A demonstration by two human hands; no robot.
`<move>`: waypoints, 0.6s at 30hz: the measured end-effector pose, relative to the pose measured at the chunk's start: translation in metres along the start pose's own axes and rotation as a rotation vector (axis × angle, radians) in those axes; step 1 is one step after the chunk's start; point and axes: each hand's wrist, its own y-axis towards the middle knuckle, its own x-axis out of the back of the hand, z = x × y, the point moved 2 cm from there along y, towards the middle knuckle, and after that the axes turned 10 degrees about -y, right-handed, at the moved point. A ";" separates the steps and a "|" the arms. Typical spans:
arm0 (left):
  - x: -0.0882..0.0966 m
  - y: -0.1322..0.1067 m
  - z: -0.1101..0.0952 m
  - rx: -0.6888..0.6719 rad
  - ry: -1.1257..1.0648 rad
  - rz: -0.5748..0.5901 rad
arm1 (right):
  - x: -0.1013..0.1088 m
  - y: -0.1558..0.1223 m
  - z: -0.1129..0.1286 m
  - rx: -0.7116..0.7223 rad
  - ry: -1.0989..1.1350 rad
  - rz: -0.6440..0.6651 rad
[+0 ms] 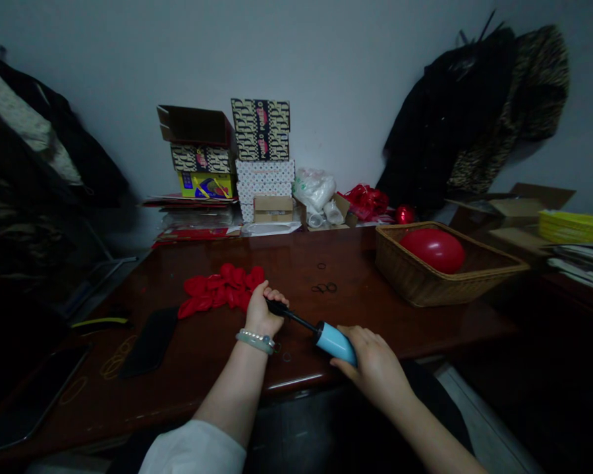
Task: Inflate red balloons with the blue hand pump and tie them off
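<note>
A blue hand pump point(334, 342) with a black nozzle lies slanted over the near edge of the dark wooden table point(326, 289). My right hand point(373, 362) is wrapped round the pump's blue barrel. My left hand point(263, 309), with a bead bracelet on the wrist, is closed round the black nozzle tip; whether a balloon sits on the tip is hidden by the fingers. A pile of flat red balloons point(220, 294) lies just beyond my left hand.
A wicker basket point(415, 280) at the right holds an inflated red balloon point(432, 250). Rubber bands point(325, 287) lie mid-table. Stacked boxes point(259, 151) and bags line the wall. A black phone point(151, 341) lies at the left. Coats point(474, 112) hang at the right.
</note>
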 end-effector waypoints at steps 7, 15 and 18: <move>0.000 0.000 0.001 -0.050 0.001 0.006 | -0.003 0.004 0.001 0.000 0.001 -0.055; -0.005 -0.003 0.007 -0.154 0.021 0.035 | -0.019 0.000 0.005 -0.023 -0.034 -0.185; -0.009 -0.005 0.007 -0.151 0.040 0.066 | -0.023 -0.001 0.007 -0.027 -0.035 -0.212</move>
